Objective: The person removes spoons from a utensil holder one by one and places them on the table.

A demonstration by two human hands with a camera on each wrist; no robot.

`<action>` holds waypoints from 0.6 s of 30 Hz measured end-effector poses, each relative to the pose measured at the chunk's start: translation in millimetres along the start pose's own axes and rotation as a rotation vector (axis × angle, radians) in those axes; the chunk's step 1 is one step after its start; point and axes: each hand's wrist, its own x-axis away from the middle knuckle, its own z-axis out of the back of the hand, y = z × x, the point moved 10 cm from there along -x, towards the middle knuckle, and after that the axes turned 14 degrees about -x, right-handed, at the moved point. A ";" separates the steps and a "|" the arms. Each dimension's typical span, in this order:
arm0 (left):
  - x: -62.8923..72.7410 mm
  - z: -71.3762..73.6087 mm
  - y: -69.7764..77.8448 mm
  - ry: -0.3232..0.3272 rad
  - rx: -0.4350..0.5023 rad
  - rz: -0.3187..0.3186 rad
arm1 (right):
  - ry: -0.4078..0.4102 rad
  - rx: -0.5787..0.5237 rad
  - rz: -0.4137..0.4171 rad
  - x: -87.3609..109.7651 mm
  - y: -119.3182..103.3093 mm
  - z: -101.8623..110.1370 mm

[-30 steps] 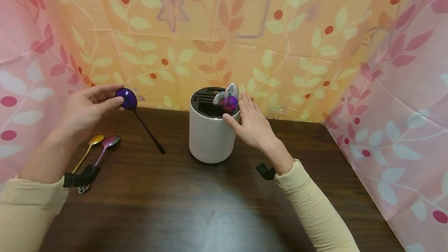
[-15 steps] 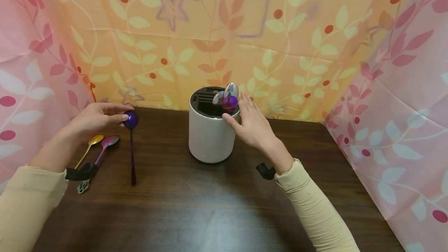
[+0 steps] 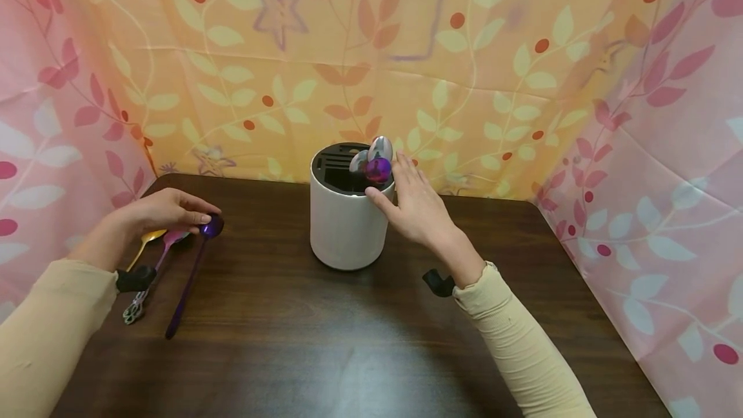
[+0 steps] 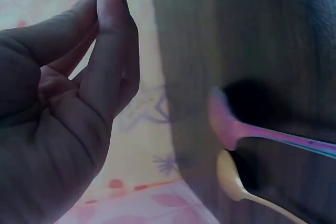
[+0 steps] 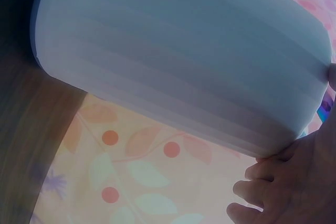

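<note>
My left hand [image 3: 168, 215] pinches a dark purple spoon [image 3: 214, 227] by its bowl between thumb and fingertips. Its long handle slants down toward the front of the table; in the left wrist view only a dark sliver shows at the fingertips. My right hand [image 3: 422, 211] rests against the right side of a white utensil holder [image 3: 348, 231], fingers extended and thumb at the front rim. In the holder's black slotted top stand two silvery spoons [image 3: 380, 148] and a purple spoon [image 3: 378, 170], bowls up, handles hidden inside.
On the table's left lie a gold spoon [image 4: 231, 177] and a pink iridescent spoon [image 4: 226, 121] with an openwork handle end, partly under my left wrist in the head view. Patterned cloth [image 3: 348, 69] hangs behind and along both sides of the dark wooden table [image 3: 325, 340].
My left hand has lowered the purple spoon toward the table beside the other two spoons, its handle end swinging toward the front left. The right hand and the holder stay put.
</note>
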 end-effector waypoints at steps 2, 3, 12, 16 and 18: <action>-4.3 -2.0 -6.1 -0.005 -0.009 -0.002 | 0.001 0.000 0.000 0.2 -0.4 0.1; -6.2 -2.9 -9.1 -0.001 -0.002 0.004 | 0.002 0.000 -0.001 0.4 -0.6 0.3; -14.3 -6.3 -36.5 0.111 0.019 0.078 | -0.002 -0.002 -0.003 1.1 -1.7 -0.8; -14.9 -6.0 -44.7 0.145 -0.058 0.100 | -0.003 -0.002 -0.002 0.9 -1.6 -0.5; -15.9 -5.4 -45.8 0.156 -0.094 0.090 | -0.001 -0.002 -0.003 0.9 -1.4 0.0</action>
